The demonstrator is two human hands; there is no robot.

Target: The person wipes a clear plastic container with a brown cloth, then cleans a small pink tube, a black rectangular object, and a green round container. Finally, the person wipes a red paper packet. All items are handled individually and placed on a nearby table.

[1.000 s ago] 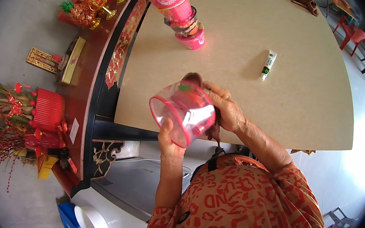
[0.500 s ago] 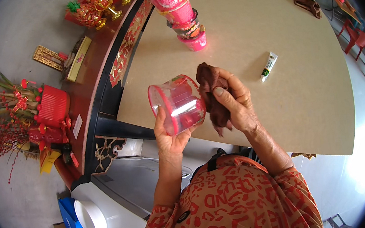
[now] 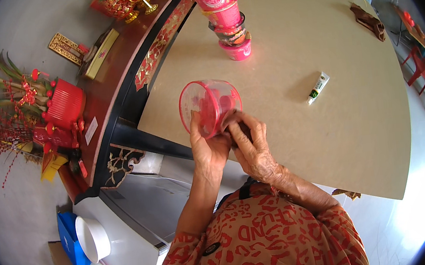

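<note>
Head view: left hand [image 3: 209,152] gripped a clear, pink-rimmed plastic tub [image 3: 211,104], seemingly light, best rim-held; right hand [image 3: 256,154] clutched brown cloth [image 3: 229,116] at four o'clock.

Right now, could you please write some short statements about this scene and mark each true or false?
1. The left hand holds a clear container trimmed in pink. True.
2. The right hand holds the white tube. False: the tube lies on the table.
3. The ribbed pot is red. True.
4. The stack of tubs stands to the tube's right. False: it stands to its left.
</note>
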